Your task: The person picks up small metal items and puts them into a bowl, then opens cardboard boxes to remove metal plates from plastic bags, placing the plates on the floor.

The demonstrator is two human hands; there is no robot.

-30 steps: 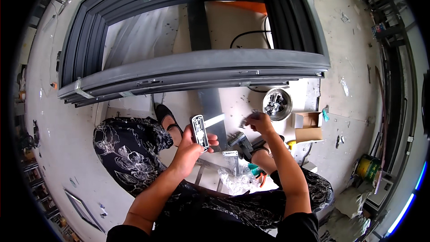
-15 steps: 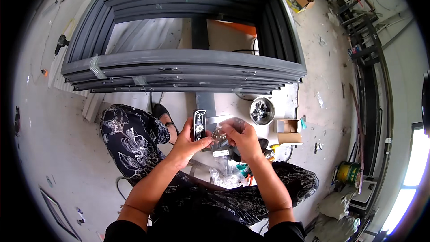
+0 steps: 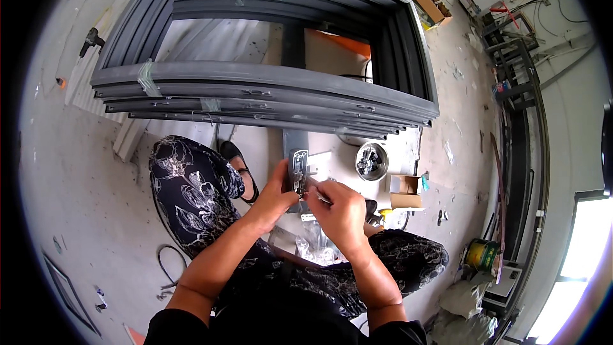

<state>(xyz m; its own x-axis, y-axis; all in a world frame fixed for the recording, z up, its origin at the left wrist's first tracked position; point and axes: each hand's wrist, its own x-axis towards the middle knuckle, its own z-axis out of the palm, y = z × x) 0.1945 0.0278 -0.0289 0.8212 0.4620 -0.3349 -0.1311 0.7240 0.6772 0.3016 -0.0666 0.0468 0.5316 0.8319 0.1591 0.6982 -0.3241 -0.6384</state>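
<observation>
My left hand (image 3: 274,201) is closed round a slim dark latch body (image 3: 298,165), which it holds upright between thumb and fingers. Light metal parts show in the open face of this latch. My right hand (image 3: 340,211) has its fingers pinched together against the lower end of the latch; what they hold is hidden. Under the hands lies a clear plastic bag (image 3: 311,250) with small pieces. A round metal bowl (image 3: 384,172) of small metal parts stands to the right, beyond my right hand.
A stack of grey window frames (image 3: 268,76) fills the space ahead. Beside the bowl sits an opened cardboard box (image 3: 408,200). A power drill (image 3: 92,41) lies far left, and another box (image 3: 433,5) stands far right. Metal racking (image 3: 520,83) lines the right wall.
My right hand has come left and its fingers now meet the latch's lower end. The latch has shifted slightly right in my left hand. The view has tilted a little.
</observation>
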